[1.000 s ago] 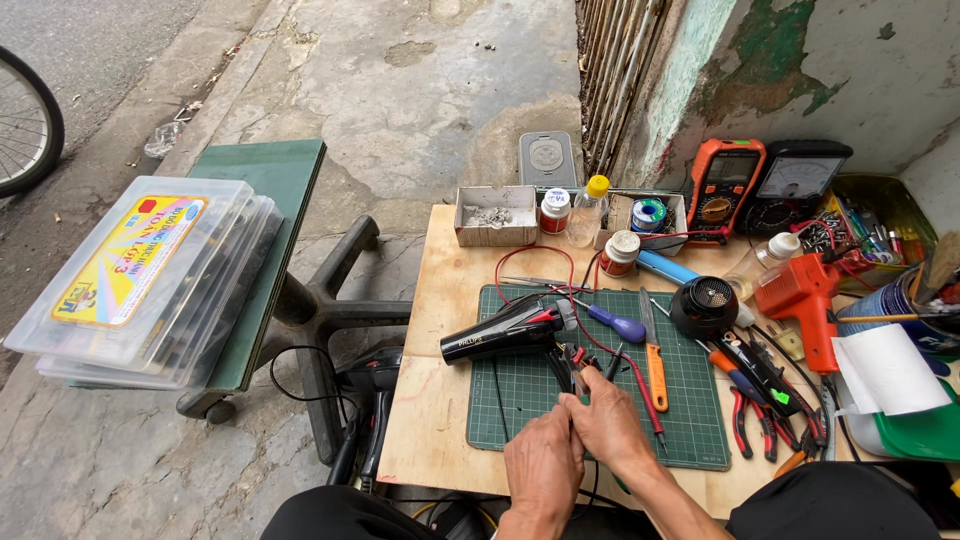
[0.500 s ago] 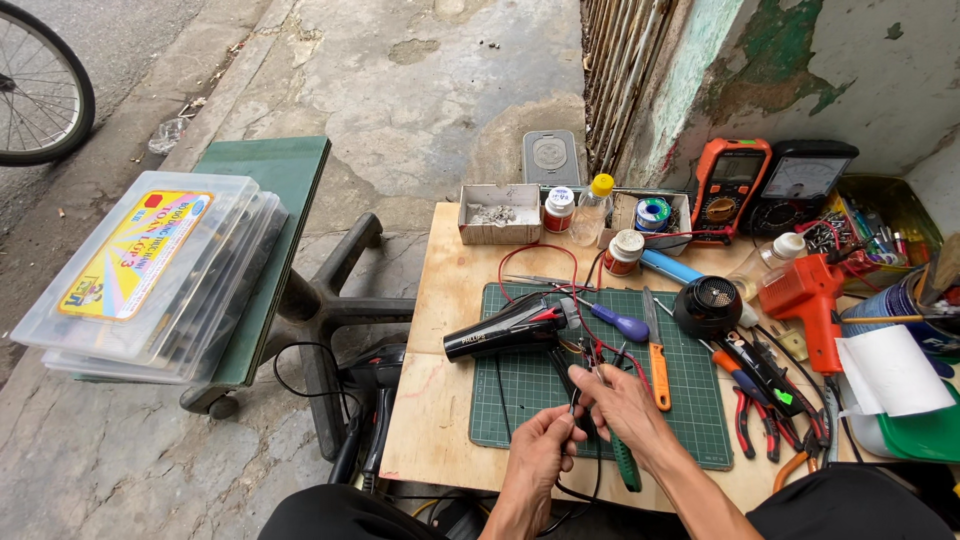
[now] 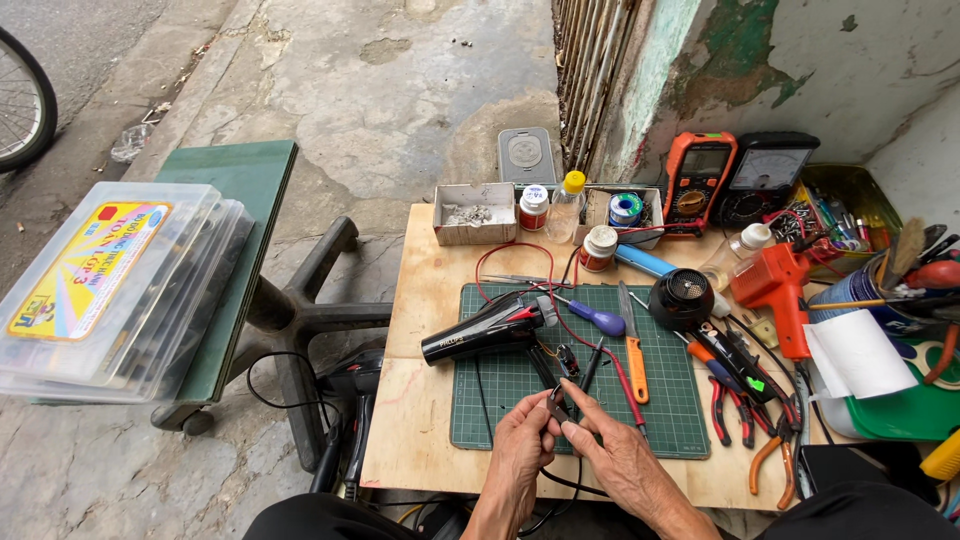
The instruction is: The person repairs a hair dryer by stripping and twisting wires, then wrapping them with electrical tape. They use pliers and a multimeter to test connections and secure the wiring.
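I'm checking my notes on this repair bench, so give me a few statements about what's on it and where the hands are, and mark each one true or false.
1. Both hands, left hand and right hand, pinch a small dark part over the green cutting mat. True.
2. The black hair dryer lies on the ground under the table. False: it lies on the mat's upper left part.
3. A purple-handled screwdriver lies on the mat. True.
4. The two multimeters sit at the table's near edge. False: they stand at the far edge by the wall.
5. The orange glue gun is held in the right hand. False: it rests on the table, right of the mat.
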